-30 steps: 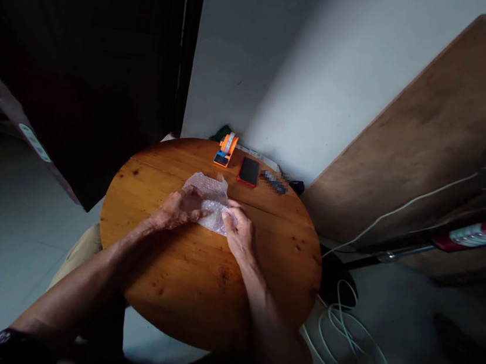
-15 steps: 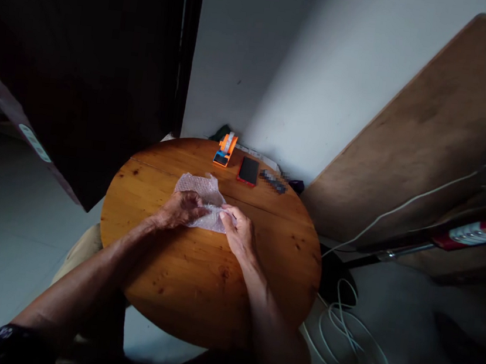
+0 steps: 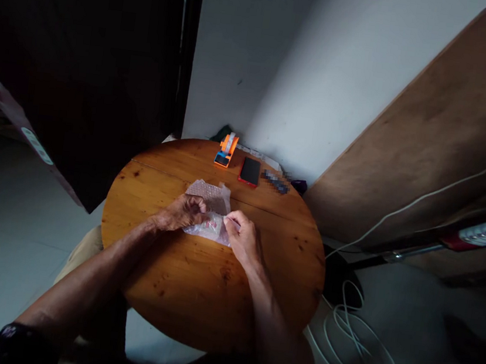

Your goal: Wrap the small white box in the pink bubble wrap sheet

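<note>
A sheet of clear bubble wrap [image 3: 209,193] lies on the round wooden table [image 3: 194,294], partly folded. A small clear packet with pinkish marks [image 3: 211,224] shows on the wrap between my hands; what it contains is too small to tell. My left hand [image 3: 182,212] pinches the wrap's left side with curled fingers. On the right edge, my right hand [image 3: 242,235] grips the wrap between thumb and forefinger.
Toward the table's back stand an orange tape dispenser [image 3: 226,150] and a phone with a red edge [image 3: 249,171]. A blurred dark item [image 3: 275,182] lies beside them. White cable [image 3: 345,318] coils on the floor at right, near a leaning brown board [image 3: 428,116].
Both hands and the bubble wrap have shifted slightly right and nearer to me. The front part of the wrap now shows the pinkish marks between my hands.
</note>
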`<state>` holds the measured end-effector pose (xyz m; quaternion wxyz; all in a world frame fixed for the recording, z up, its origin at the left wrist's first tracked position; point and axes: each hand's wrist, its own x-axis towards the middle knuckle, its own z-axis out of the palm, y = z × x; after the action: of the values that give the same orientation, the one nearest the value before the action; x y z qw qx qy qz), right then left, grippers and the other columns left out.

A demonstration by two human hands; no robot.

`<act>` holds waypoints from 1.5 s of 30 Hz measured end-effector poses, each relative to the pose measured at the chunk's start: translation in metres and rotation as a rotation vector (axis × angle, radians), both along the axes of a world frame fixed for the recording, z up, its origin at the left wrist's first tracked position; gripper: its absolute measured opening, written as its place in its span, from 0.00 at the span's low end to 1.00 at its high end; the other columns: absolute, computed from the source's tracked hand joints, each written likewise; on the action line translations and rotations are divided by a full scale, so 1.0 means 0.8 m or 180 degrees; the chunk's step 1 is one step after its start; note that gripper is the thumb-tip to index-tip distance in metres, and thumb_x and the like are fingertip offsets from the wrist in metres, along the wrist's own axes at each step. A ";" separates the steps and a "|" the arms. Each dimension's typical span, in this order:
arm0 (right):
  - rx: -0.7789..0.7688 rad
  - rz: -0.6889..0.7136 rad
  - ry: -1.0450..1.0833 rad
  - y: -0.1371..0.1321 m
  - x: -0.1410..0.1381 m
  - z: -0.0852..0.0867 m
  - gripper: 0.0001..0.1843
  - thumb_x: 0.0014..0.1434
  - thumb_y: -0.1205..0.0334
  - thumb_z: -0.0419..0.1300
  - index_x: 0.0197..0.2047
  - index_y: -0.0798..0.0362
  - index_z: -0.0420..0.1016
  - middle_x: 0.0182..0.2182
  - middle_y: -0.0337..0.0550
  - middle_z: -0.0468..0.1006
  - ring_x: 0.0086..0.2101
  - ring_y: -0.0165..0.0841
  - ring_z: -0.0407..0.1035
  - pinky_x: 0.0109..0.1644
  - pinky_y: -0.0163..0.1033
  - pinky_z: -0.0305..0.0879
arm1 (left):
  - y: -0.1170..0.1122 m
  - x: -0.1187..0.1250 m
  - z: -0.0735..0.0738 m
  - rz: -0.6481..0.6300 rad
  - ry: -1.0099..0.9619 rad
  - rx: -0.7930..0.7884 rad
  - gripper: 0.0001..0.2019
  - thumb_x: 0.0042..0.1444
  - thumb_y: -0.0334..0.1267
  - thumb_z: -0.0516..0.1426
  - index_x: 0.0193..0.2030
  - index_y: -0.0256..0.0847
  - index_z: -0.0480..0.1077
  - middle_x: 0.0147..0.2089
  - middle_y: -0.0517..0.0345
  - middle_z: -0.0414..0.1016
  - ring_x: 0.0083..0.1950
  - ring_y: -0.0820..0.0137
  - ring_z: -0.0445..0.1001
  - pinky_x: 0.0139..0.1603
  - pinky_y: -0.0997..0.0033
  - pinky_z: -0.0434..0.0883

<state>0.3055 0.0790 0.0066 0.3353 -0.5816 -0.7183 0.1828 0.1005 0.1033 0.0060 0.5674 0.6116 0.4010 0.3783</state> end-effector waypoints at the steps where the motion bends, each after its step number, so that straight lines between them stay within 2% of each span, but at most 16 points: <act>1: -0.0009 -0.0090 -0.0155 0.000 0.000 0.000 0.10 0.60 0.58 0.54 0.32 0.50 0.73 0.28 0.40 0.79 0.29 0.34 0.72 0.32 0.35 0.60 | -0.001 0.000 0.002 -0.0007 0.0025 -0.0011 0.22 0.40 0.50 0.69 0.30 0.37 0.66 0.27 0.63 0.66 0.25 0.79 0.60 0.24 0.77 0.58; 7: 0.0062 -0.0404 -0.0824 0.000 0.001 0.000 0.06 0.60 0.59 0.58 0.33 0.47 0.74 0.27 0.39 0.80 0.26 0.33 0.70 0.30 0.36 0.53 | -0.004 0.005 0.006 0.0167 0.0114 -0.0021 0.23 0.39 0.51 0.69 0.32 0.39 0.66 0.27 0.65 0.65 0.24 0.79 0.57 0.23 0.78 0.55; 12: 0.0149 -0.0462 -0.1116 0.001 0.002 -0.007 0.06 0.60 0.63 0.58 0.40 0.46 0.75 0.34 0.41 0.81 0.30 0.36 0.71 0.32 0.38 0.54 | -0.003 0.007 0.001 0.0167 0.0050 -0.0120 0.25 0.38 0.52 0.70 0.36 0.39 0.68 0.30 0.62 0.69 0.26 0.77 0.62 0.26 0.76 0.58; 16: 0.0907 -0.0184 -0.1015 -0.002 0.002 -0.004 0.10 0.59 0.67 0.57 0.43 0.49 0.75 0.40 0.46 0.79 0.39 0.39 0.71 0.40 0.40 0.61 | -0.002 0.006 -0.006 0.0087 -0.0069 -0.0161 0.23 0.42 0.52 0.68 0.37 0.38 0.68 0.30 0.58 0.74 0.27 0.75 0.65 0.26 0.75 0.59; 19: 0.1400 0.0120 -0.1098 -0.010 -0.005 0.005 0.10 0.62 0.69 0.54 0.41 0.50 0.76 0.40 0.47 0.79 0.42 0.39 0.69 0.46 0.42 0.59 | -0.001 0.005 -0.009 0.0077 -0.0037 -0.0012 0.22 0.44 0.52 0.68 0.37 0.38 0.69 0.31 0.56 0.75 0.27 0.75 0.64 0.27 0.74 0.58; 21: 0.1519 0.0342 -0.1218 -0.016 -0.013 0.010 0.11 0.64 0.70 0.52 0.41 0.50 0.76 0.40 0.45 0.80 0.42 0.39 0.69 0.46 0.43 0.57 | 0.000 0.005 -0.011 0.0132 0.0007 0.0130 0.21 0.44 0.51 0.68 0.37 0.37 0.70 0.31 0.57 0.74 0.28 0.75 0.63 0.28 0.74 0.60; 25: 0.1415 0.0705 -0.1340 -0.021 -0.022 0.012 0.11 0.65 0.70 0.52 0.40 0.51 0.75 0.38 0.44 0.82 0.40 0.37 0.68 0.45 0.43 0.54 | 0.002 0.007 -0.015 0.0129 -0.0001 0.0221 0.21 0.45 0.51 0.67 0.38 0.37 0.71 0.33 0.57 0.72 0.32 0.74 0.65 0.33 0.73 0.63; 28: 0.1332 0.0783 -0.1266 -0.020 -0.021 0.011 0.08 0.66 0.66 0.54 0.39 0.51 0.75 0.38 0.43 0.81 0.40 0.36 0.68 0.46 0.43 0.54 | 0.002 0.003 -0.011 0.0186 0.0100 0.0118 0.23 0.44 0.52 0.67 0.40 0.37 0.70 0.33 0.58 0.71 0.30 0.75 0.63 0.31 0.74 0.61; 32: 0.1235 0.0899 -0.1295 -0.020 -0.020 0.014 0.06 0.65 0.62 0.57 0.39 0.51 0.75 0.39 0.43 0.79 0.41 0.37 0.67 0.45 0.43 0.54 | 0.000 -0.017 0.000 0.0104 0.0212 0.0011 0.26 0.42 0.50 0.66 0.46 0.37 0.70 0.36 0.57 0.72 0.29 0.75 0.62 0.29 0.75 0.60; 34: 0.1199 0.0933 -0.1396 -0.022 -0.021 0.015 0.07 0.65 0.60 0.58 0.43 0.50 0.76 0.41 0.44 0.79 0.42 0.38 0.67 0.46 0.44 0.55 | 0.000 -0.029 0.004 0.0068 0.0380 0.0051 0.23 0.43 0.46 0.63 0.46 0.37 0.71 0.37 0.56 0.72 0.30 0.74 0.64 0.30 0.75 0.61; 37: 0.1165 0.0932 -0.1572 -0.025 -0.022 0.016 0.10 0.65 0.58 0.59 0.49 0.48 0.76 0.45 0.46 0.78 0.45 0.40 0.66 0.48 0.45 0.55 | 0.004 -0.038 0.008 0.0325 0.0847 0.0256 0.16 0.43 0.40 0.58 0.40 0.38 0.74 0.34 0.58 0.72 0.32 0.72 0.66 0.32 0.74 0.63; 40: 0.1171 0.0883 -0.1695 -0.028 -0.025 0.015 0.10 0.65 0.58 0.59 0.48 0.47 0.75 0.45 0.46 0.77 0.46 0.41 0.65 0.49 0.46 0.54 | 0.005 -0.043 0.007 0.0802 0.1337 0.0458 0.15 0.42 0.37 0.56 0.38 0.38 0.75 0.34 0.58 0.73 0.32 0.71 0.68 0.33 0.74 0.64; 43: 0.1199 0.0818 -0.1759 -0.030 -0.028 0.014 0.09 0.66 0.57 0.59 0.47 0.48 0.76 0.44 0.46 0.77 0.45 0.42 0.65 0.48 0.47 0.54 | -0.002 -0.053 0.006 0.1280 0.1600 0.0409 0.18 0.43 0.41 0.59 0.42 0.37 0.74 0.35 0.56 0.75 0.31 0.71 0.69 0.31 0.74 0.65; 45: 0.1217 0.0809 -0.1787 -0.030 -0.029 0.013 0.09 0.66 0.57 0.58 0.46 0.48 0.76 0.45 0.47 0.76 0.45 0.42 0.64 0.48 0.47 0.54 | -0.012 -0.061 0.007 0.1380 0.1624 0.0147 0.22 0.44 0.45 0.61 0.46 0.36 0.72 0.34 0.56 0.75 0.28 0.71 0.70 0.28 0.74 0.65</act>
<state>0.2825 0.0552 0.0170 0.2023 -0.4420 -0.8701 -0.0814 0.0516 0.0936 0.0115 0.3410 0.5998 0.6422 0.3339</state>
